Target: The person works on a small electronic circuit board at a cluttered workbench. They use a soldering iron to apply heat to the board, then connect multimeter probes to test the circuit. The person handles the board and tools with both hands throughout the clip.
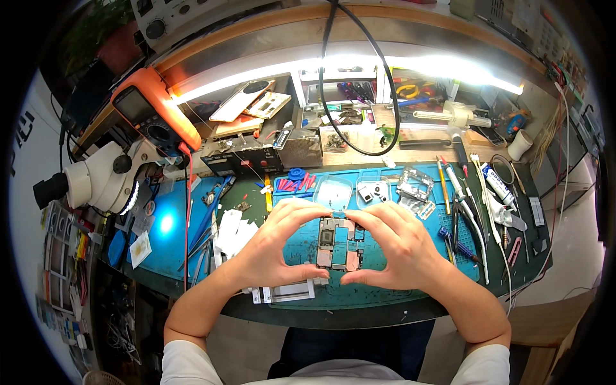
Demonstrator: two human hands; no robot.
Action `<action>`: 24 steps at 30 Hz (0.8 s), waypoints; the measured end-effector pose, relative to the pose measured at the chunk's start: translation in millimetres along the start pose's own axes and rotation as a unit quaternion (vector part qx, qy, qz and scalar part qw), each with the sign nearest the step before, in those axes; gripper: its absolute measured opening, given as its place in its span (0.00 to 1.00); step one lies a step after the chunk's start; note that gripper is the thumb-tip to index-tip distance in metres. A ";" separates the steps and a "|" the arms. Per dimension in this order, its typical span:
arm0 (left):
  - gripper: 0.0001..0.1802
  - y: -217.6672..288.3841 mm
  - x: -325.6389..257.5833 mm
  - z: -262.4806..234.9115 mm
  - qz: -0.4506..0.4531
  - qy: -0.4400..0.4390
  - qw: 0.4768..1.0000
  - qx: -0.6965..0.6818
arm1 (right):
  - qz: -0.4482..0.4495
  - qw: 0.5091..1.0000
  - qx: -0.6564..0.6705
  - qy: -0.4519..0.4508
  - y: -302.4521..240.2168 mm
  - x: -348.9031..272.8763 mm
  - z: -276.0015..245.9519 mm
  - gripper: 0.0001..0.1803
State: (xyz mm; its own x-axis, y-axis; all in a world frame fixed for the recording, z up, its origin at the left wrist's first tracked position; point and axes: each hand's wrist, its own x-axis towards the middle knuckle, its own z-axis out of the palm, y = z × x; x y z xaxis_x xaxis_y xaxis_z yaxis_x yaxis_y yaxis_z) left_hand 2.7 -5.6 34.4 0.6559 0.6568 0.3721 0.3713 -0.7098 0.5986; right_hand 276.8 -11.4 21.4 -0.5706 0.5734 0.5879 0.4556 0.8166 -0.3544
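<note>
Over the blue work mat (417, 289), my two hands hold a small phone circuit board (325, 256) upright in front of me. It has metal shields, copper-coloured patches and a cut-out through which the mat shows. My left hand (273, 247) grips its left side, fingertips at the top edge and thumb at the bottom. On the other side my right hand (407, 247) pinches it the same way. I cannot tell whether it is one board or two pieces side by side. Below my left thumb lies a metal board holder (285, 293).
Beyond my hands sit a clear round dish (332, 192) and a tray of small parts (373, 191). A microscope (96, 179) and an orange multimeter (156, 110) stand left. Pliers (467, 224), tweezers and a soldering iron lie right. A black cable loop (396, 83) hangs above.
</note>
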 end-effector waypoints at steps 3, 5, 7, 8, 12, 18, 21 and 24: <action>0.47 -0.9 0.4 -0.4 0.000 -0.004 1.000 0.003 | -0.003 1.000 -0.002 0.001 0.1 0.7 -0.4 0.45; 0.47 -1.2 0.0 -0.4 0.000 -0.006 1.000 0.004 | -0.007 1.000 -0.004 0.001 0.8 0.7 -0.1 0.46; 0.47 -0.7 0.2 -0.9 -0.002 -0.008 1.000 0.004 | 0.000 1.000 0.006 0.003 0.5 0.6 0.5 0.45; 0.46 -1.3 0.0 -0.7 -0.006 -0.005 1.000 0.000 | 0.004 1.000 0.011 0.004 0.3 0.6 0.7 0.45; 0.45 -2.2 -0.7 -1.1 -0.024 0.006 0.999 -0.021 | -0.006 1.000 0.002 0.009 0.1 0.3 0.4 0.43; 0.45 -3.9 -1.4 -1.8 -0.021 0.003 1.000 -0.020 | -0.006 1.000 0.007 0.018 -0.4 -0.4 1.1 0.42; 0.44 -3.0 -1.6 -1.5 -0.023 0.005 0.999 -0.022 | -0.006 1.000 0.010 0.017 -0.6 -0.1 1.0 0.42; 0.44 -2.3 -1.5 -2.1 -0.023 0.006 0.999 -0.023 | -0.004 1.000 0.009 0.016 -0.5 -0.1 1.3 0.42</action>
State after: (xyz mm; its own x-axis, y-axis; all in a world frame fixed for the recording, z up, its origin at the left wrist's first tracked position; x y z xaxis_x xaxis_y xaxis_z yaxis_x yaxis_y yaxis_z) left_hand -0.6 -4.4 33.9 0.6307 0.6915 0.3521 0.3695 -0.6666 0.6474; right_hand 275.7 -11.8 20.6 -0.5520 0.5643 0.6138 0.4384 0.8226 -0.3620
